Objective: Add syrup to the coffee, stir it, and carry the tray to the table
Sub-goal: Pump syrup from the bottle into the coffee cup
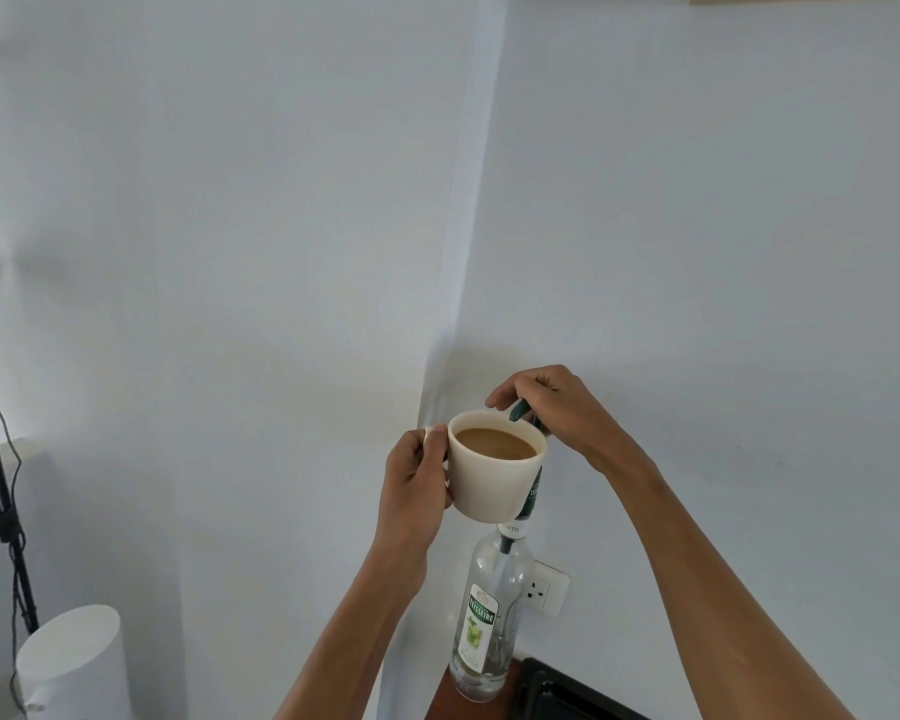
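My left hand [415,483] holds a cream cup [492,483] of light brown coffee [494,443] by its handle, raised in front of the wall. A tall clear syrup bottle [484,621] with a green and white label stands on a brown surface below the cup. Its dark green pump head [519,409] pokes up just behind the cup's far rim. My right hand [546,407] rests on top of the pump, fingers curled over it. The pump's neck is partly hidden behind the cup.
A black tray edge [567,691] lies at the bottom right beside the bottle. A wall socket [544,589] sits behind the bottle. A white cylinder [74,662] and a black stand with cables [1,491] are at the left.
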Motion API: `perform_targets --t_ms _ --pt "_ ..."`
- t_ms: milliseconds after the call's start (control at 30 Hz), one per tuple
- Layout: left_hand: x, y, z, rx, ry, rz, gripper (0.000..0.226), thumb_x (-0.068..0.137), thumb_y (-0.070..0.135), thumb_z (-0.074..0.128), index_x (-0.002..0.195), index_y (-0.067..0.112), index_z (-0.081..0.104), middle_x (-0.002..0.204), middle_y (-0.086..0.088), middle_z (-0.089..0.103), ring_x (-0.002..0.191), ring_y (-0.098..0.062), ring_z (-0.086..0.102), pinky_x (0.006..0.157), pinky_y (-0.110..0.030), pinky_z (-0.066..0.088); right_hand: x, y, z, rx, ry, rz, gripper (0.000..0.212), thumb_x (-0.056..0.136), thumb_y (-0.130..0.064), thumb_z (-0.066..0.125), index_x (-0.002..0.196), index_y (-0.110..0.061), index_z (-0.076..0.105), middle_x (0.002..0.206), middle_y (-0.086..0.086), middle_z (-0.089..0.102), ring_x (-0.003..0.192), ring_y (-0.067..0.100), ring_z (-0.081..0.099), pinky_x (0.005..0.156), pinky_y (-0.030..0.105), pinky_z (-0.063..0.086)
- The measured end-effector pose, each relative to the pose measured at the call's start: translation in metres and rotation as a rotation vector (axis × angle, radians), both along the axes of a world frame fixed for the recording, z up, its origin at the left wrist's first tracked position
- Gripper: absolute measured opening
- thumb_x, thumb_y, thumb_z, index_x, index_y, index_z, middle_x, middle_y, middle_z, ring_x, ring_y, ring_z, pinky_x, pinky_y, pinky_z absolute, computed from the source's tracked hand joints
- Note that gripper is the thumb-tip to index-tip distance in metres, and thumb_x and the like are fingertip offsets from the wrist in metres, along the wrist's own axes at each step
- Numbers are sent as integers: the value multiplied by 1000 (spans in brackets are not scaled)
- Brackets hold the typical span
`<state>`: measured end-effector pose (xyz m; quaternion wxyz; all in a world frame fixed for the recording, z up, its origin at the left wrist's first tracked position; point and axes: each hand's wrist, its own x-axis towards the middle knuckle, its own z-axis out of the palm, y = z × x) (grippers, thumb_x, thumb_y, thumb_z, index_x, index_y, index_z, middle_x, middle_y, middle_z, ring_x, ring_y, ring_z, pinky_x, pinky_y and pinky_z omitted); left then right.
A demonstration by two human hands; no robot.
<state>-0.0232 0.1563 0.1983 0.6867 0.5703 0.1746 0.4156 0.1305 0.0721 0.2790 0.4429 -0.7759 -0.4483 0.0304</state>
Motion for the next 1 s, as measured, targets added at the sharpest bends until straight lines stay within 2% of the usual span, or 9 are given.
perform_targets --t_ms 100,200,333,467,667,767,867,1000 --pt "-1 1 1 -2 10 5 33 104 32 45 84 8 57 59 16 54 48 3 48 45 -12 41 0 0 -1 9 18 13 45 97 -11 40 78 -19 80 79 3 74 53 1 64 52 13 49" --pt "-2 1 1 -6 17 10 32 104 32 46 85 9 58 63 12 53 48 3 48 46 -12 41 -1 -1 -2 11 19 22 45 97 -10 40 76 -18 79 75 2 73 53 1 64 51 13 50" --pt "-3 0 0 -11 10 3 32 104 32 45 86 8 59 58 16 53 47 4 48 45 -12 40 -2 -1 -4 20 16 18 46 98 -9 39 74 -17 77 72 -1 72 53 2 65 50 12 48" --pt "-3 -1 2 -11 15 3 32 104 32 45 88 8 60 60 16 54 48 4 50 46 -12 41 -3 -2 -4 19 13 23 44 97 -9 39 74 -15 76 62 -11 69 50 0 61 48 13 47" --pt "-2 -3 3 -11 11 10 37 104 31 45 88 0 56 66 6 50 48 1 45 46 -13 40 -4 -2 -6 37 -9 19 44 98 -8 40 70 -15 73 62 -11 69 51 -1 59 47 11 44" --pt "-1 -5 4 -8 11 12 35 104 32 45 84 5 56 63 9 50 47 1 46 45 -12 40 -3 -2 -6 32 -16 12 42 96 -9 40 68 -15 71 58 -14 67 48 -2 55 46 10 43" --pt "-2 -6 3 -14 11 13 35 104 32 46 85 6 58 63 10 52 49 0 47 45 -12 40 -4 -2 -7 13 -30 -6 40 96 -11 41 69 -12 71 63 -9 69 53 -1 56 49 12 45" --pt "-3 -7 2 -16 12 11 35 104 31 46 85 3 56 61 11 51 47 1 44 45 -13 39 -4 -5 -9 -11 -40 -27 35 95 -11 42 76 -2 69 87 15 74 65 10 56 56 19 45"
